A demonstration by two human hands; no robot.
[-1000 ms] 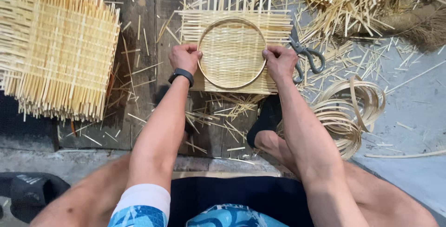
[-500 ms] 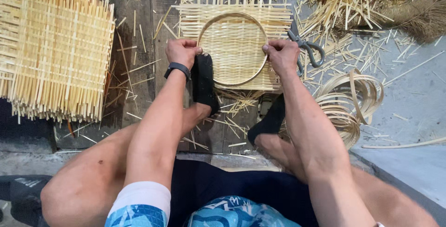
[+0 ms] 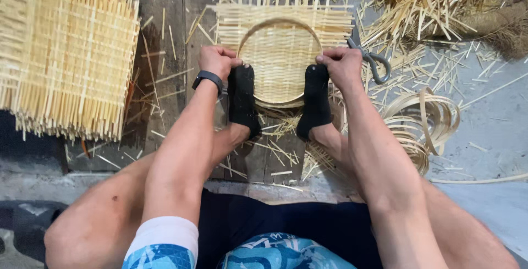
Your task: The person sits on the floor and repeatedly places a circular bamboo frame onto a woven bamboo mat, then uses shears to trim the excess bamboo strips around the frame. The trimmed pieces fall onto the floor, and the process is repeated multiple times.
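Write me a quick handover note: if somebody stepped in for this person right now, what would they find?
Left hand grips the left side of the round bamboo hoop; right hand grips its right side.
The hoop lies on the small woven mat, both black-socked feet pressing its near edge.
Scissors lie beside the right hand; coiled bamboo strips further right; a bigger woven mat on the left.
Done: mat woven, hoop placed. Left: the mat's loose ends stick out untrimmed.

Person wearing black smartwatch band [image 3: 208, 80] on left wrist, black socks [image 3: 242, 99], dark shorts [image 3: 286, 222], blue-patterned shirt with white sleeve cuff [image 3: 165, 235].
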